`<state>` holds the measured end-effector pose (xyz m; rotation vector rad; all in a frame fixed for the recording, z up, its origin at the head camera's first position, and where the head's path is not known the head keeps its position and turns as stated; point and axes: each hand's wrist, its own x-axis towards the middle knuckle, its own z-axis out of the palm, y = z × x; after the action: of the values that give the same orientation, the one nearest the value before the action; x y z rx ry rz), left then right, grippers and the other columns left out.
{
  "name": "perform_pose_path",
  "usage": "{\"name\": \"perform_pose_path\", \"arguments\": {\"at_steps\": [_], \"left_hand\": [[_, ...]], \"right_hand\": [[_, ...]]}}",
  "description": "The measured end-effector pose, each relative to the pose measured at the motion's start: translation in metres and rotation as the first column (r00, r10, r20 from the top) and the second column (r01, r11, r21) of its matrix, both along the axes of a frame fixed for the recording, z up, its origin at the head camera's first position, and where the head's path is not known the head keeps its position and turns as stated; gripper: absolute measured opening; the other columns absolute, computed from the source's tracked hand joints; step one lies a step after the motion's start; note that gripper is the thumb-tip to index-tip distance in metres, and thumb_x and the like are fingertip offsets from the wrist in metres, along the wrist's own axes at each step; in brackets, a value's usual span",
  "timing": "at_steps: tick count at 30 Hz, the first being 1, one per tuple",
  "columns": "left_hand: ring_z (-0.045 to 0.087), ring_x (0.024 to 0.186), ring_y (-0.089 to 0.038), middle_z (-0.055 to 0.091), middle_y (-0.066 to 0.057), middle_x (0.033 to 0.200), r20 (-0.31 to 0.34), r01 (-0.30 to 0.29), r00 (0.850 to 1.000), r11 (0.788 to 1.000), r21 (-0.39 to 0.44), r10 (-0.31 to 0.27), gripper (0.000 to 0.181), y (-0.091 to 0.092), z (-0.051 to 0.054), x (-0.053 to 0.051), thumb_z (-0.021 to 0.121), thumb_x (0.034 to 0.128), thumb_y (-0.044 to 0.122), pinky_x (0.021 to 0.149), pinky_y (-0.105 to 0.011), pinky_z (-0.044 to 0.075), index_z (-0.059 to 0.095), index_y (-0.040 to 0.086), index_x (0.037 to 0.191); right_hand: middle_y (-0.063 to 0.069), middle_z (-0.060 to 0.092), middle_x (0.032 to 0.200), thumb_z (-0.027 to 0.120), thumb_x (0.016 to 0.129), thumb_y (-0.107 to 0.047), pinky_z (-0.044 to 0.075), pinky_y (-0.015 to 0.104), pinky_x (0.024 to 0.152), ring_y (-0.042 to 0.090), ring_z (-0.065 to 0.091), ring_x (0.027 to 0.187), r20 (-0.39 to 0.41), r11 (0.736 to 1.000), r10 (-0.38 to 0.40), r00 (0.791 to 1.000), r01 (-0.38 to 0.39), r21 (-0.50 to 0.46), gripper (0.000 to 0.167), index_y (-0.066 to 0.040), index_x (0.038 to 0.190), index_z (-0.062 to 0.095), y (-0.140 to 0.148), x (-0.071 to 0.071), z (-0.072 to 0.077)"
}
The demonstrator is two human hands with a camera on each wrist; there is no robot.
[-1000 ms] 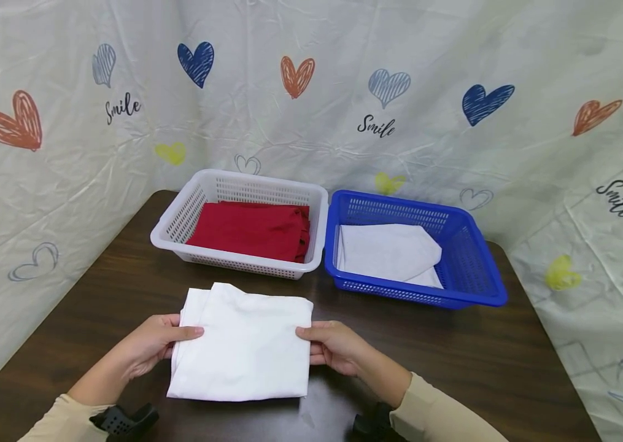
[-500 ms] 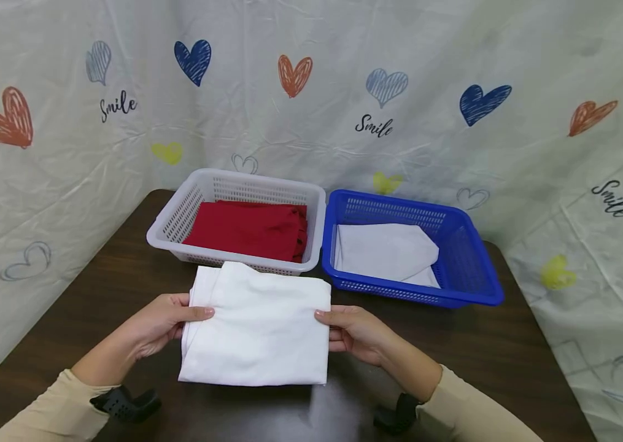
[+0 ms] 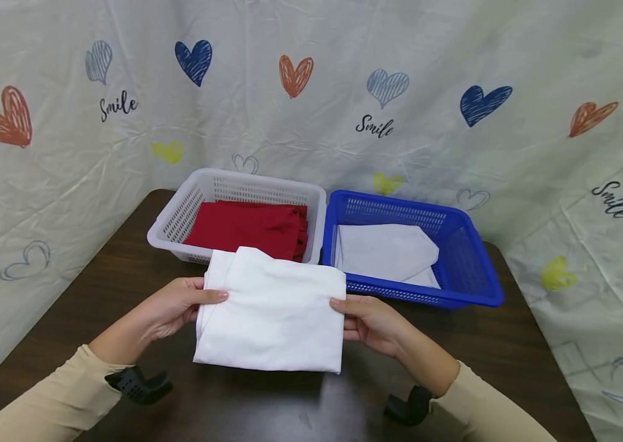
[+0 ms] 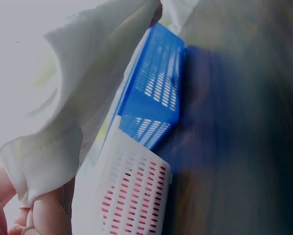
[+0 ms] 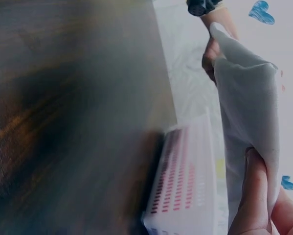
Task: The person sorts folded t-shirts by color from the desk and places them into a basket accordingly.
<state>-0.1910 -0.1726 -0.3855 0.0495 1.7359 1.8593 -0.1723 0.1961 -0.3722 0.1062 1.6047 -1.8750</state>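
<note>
A folded white cloth [image 3: 275, 313] is held above the table in front of the baskets. My left hand [image 3: 181, 305] pinches its left edge, thumb on top and fingers underneath. On the opposite edge, my right hand [image 3: 372, 323] grips the cloth the same way. The left wrist view shows the cloth's folded layers [image 4: 43, 156] between thumb and fingers. In the right wrist view the cloth [image 5: 246, 107] is seen edge-on, raised off the table. Its upper edge overlaps the front of the white basket [image 3: 175, 230] in the head view.
Inside the white basket lies folded red cloth [image 3: 247, 227]. To its right stands a blue basket [image 3: 471, 264] with folded white cloth [image 3: 385, 252] in its left part. Both rest at the back of the dark wooden table [image 3: 96, 294], before a printed curtain [image 3: 333, 37].
Both hands have carried the white cloth forward and to the right, up from near the table's front toward the baskets. The grip on it is the same. The baskets stay put.
</note>
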Motion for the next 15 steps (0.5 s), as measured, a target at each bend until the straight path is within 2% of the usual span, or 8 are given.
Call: {"name": "perform_pose_path", "arguments": {"at_steps": [4,15], "left_hand": [[0.076,0.095,-0.024,0.075,-0.001,0.104,0.010,-0.023,1.000,1.000,-0.013,0.023,0.058,0.007,0.004,-0.006,0.072,0.0917,0.021,0.084,-0.043,0.060,0.048,-0.004,0.138],[0.075,0.096,-0.022,0.074,0.000,0.104,-0.011,-0.003,1.000,1.000,0.017,0.004,0.060,0.024,0.019,-0.023,0.068,0.0941,0.021,0.085,-0.042,0.060,0.043,-0.003,0.143]], "right_hand": [[0.000,0.076,0.107,0.056,0.102,-0.023,0.060,0.032,0.087,0.015,0.074,0.097,-0.007,1.000,0.012,1.000,-0.012,-0.012,0.030,-0.005,0.126,0.060,0.006,-0.004,0.004],[-0.001,0.076,0.103,0.053,0.104,-0.021,0.061,0.028,0.084,0.013,0.074,0.095,-0.048,1.000,0.021,0.999,-0.022,-0.013,0.019,-0.010,0.116,0.063,0.021,-0.017,0.019]]}}
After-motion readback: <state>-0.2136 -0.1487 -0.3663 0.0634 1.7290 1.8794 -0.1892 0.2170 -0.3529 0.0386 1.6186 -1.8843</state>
